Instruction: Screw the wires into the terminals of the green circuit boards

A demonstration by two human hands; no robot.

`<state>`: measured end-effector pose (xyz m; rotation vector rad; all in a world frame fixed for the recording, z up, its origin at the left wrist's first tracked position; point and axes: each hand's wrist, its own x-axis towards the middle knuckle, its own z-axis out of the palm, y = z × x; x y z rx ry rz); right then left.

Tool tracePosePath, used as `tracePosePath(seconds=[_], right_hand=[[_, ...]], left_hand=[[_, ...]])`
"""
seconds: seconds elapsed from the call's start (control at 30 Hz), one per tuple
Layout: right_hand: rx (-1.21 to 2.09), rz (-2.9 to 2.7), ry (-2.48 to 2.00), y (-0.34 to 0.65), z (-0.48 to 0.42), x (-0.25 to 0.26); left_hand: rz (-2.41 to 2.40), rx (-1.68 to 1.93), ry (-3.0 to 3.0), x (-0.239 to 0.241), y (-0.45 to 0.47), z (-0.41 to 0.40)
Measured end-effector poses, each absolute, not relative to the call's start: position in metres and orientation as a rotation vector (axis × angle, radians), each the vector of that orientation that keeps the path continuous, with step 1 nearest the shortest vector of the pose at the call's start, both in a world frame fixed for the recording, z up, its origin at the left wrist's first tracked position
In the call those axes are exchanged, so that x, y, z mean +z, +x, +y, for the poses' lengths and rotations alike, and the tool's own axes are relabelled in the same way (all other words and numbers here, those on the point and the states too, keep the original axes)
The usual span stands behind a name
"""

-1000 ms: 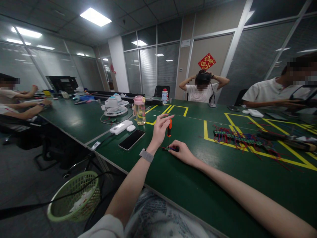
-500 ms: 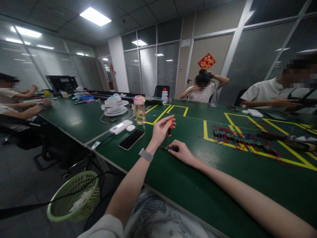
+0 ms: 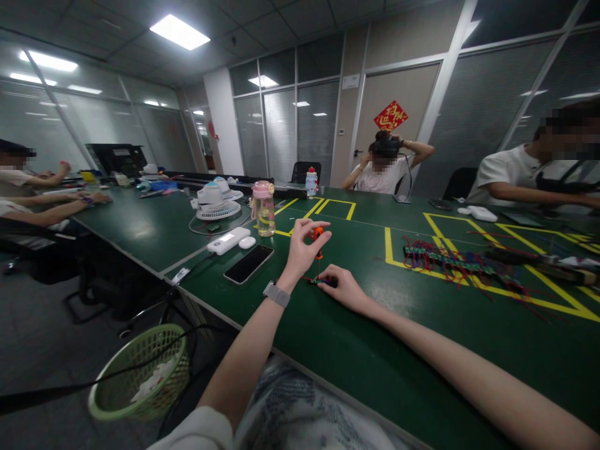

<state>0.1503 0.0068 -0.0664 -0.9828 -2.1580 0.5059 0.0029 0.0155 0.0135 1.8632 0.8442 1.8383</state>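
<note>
An orange-and-black screwdriver (image 3: 319,242) stands upright, its thin shaft pointing down at a small green piece with wires (image 3: 315,281) on the table. My left hand (image 3: 302,247), with a grey-banded watch on the wrist, has thumb and fingers around the screwdriver's handle. Low on the tabletop, my right hand (image 3: 345,287) is closed on the small wired piece, holding it by the shaft's tip. A dark part shows at those fingertips, and the rest of the piece is too small to make out.
On the green table (image 3: 375,375) lie a phone (image 3: 249,264), a white power bank (image 3: 229,240) and a white case (image 3: 247,242). Behind stand a pink-lidded bottle (image 3: 264,209) and white fans (image 3: 218,203). Wired boards (image 3: 459,261) lie right; a green basket (image 3: 140,375) stands below left. Other people sit around.
The fingers of my left hand have shifted around the screwdriver's handle, which has moved slightly left. My right hand has stayed in place. The person at right has leaned and moved an arm.
</note>
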Motion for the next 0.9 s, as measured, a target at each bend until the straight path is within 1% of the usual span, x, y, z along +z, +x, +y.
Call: tracePosePath(seconds=[0.17,0.37,0.57,0.77,0.9], right_hand=[[0.503,-2.151,-1.001,0.149,0.007,-0.066],[0.543,-2.136,-0.975,0.15,0.008,-0.066],[0.6,-2.139,-0.956,0.154,0.009,-0.064],[0.659,-2.108,-0.959,0.155,0.011,-0.064],[0.656,-2.113,-0.941,0.155,0.011,-0.064]], left_hand=[[0.708,1.701,1.768,0.013,0.005,0.016],[0.939,1.871,1.884,0.012,0.003,0.016],[0.656,1.598,1.682,0.013,-0.001,0.023],[0.831,1.741,1.765,0.013,-0.004,0.024],[0.69,1.658,1.677,0.011,-0.002,0.026]])
